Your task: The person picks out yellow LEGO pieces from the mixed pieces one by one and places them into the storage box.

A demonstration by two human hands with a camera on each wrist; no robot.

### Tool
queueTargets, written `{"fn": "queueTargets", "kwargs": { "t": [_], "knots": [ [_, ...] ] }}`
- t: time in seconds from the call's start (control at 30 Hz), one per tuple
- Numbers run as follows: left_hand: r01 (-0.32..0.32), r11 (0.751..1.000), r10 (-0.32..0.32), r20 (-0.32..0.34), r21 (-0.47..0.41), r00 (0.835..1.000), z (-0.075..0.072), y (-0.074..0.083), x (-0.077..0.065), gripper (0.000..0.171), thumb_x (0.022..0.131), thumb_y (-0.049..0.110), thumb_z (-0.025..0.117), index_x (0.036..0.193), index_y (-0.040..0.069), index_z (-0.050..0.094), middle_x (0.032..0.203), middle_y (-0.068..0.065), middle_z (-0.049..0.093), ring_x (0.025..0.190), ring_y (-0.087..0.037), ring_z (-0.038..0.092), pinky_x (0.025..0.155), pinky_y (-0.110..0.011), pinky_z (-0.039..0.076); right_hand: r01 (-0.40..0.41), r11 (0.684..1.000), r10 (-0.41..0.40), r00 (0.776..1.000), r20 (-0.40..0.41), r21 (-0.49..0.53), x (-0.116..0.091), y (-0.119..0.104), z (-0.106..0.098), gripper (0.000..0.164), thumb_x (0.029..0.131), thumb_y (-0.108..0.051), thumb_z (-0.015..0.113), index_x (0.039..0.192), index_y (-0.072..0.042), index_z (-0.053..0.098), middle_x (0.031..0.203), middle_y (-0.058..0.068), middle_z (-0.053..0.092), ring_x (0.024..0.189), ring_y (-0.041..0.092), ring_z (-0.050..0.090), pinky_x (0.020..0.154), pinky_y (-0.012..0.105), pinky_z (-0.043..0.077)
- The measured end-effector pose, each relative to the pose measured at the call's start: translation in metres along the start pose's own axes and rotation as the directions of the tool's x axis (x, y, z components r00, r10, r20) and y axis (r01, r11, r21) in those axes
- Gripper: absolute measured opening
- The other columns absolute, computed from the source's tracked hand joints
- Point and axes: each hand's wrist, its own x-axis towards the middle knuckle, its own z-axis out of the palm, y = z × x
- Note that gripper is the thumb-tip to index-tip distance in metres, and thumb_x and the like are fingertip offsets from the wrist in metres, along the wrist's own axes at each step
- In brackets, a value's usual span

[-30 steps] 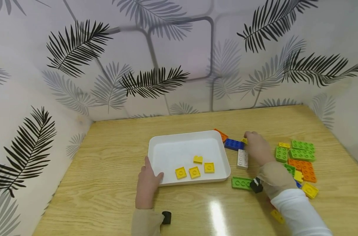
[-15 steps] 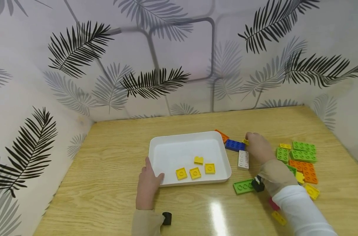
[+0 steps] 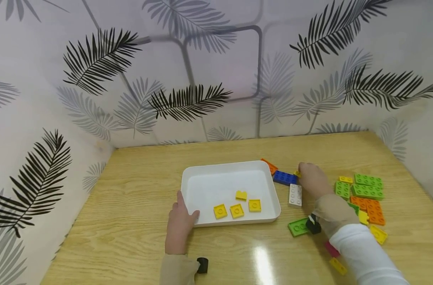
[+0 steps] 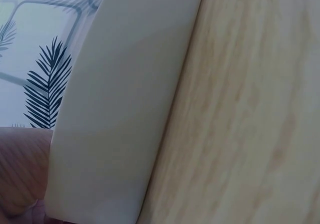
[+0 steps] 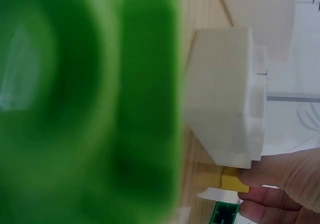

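In the head view my left hand (image 3: 180, 221) holds the front left corner of a white tray (image 3: 210, 170), thumb over the front rim and fingers along the left side. The left wrist view shows the tray's outer wall (image 4: 120, 104) up close. Several yellow bricks (image 3: 237, 211) lie inside the tray. To the right of it, my right hand (image 3: 313, 180) pinches a small yellow brick (image 5: 234, 180) between thumb and fingers. A white brick (image 3: 295, 195) and a blue brick (image 3: 285, 178) lie beside that hand. A green brick (image 3: 298, 227) sits against the black wrist strap.
Farther right lie light green bricks (image 3: 367, 191), orange bricks (image 3: 374, 211) and more yellow ones (image 3: 378, 234). An orange brick (image 3: 269, 166) is at the tray's back right corner. Under the right forearm are a pink brick (image 3: 332, 249) and a yellow brick (image 3: 338, 266). A leaf-patterned wall covering (image 3: 187, 103) rises behind the table.
The green brick by the right wrist has shifted right and turned a little. Both hands stay at the same places, and the head view has tilted slightly.
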Motion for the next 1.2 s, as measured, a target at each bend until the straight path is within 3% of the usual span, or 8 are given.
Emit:
{"fn": "queueTargets", "kwargs": {
  "t": [0.33,0.67,1.2],
  "knots": [
    [0.012,1.000,-0.012,0.005,-0.008,1.000,0.002,-0.001,0.000,0.084,0.080,0.024,0.060,0.141,0.000,0.008,0.128,-0.032,0.039,0.111,-0.047,0.043,0.094,-0.055,0.041,0.039,0.999,-0.038,0.996,-0.079,0.005,-0.005,0.001,0.001,0.019,0.077,0.000,0.055,0.092,0.010,0.053,0.088,0.026,0.060,0.077,0.031,0.058,0.074,0.045,0.051],
    [0.002,1.000,-0.002,-0.005,-0.002,1.000,0.005,-0.001,-0.002,0.084,0.080,0.024,0.060,0.140,-0.001,0.008,0.127,-0.033,0.040,0.110,-0.047,0.044,0.094,-0.055,0.041,-0.012,0.996,0.015,0.999,-0.032,0.083,-0.007,-0.007,-0.007,0.027,0.078,0.000,0.052,0.103,0.009,0.051,0.101,0.028,0.055,0.090,0.035,0.055,0.079,0.047,0.049],
    [-0.011,1.000,0.011,-0.013,-0.002,1.000,0.007,-0.003,-0.002,0.084,0.080,0.024,0.060,0.141,0.000,0.008,0.127,-0.033,0.040,0.110,-0.048,0.044,0.092,-0.055,0.041,0.071,0.994,-0.061,0.991,-0.122,0.078,-0.004,-0.037,-0.006,0.024,0.080,-0.003,0.054,0.101,0.007,0.054,0.101,0.027,0.058,0.087,0.032,0.057,0.077,0.043,0.051]
  ]
}}
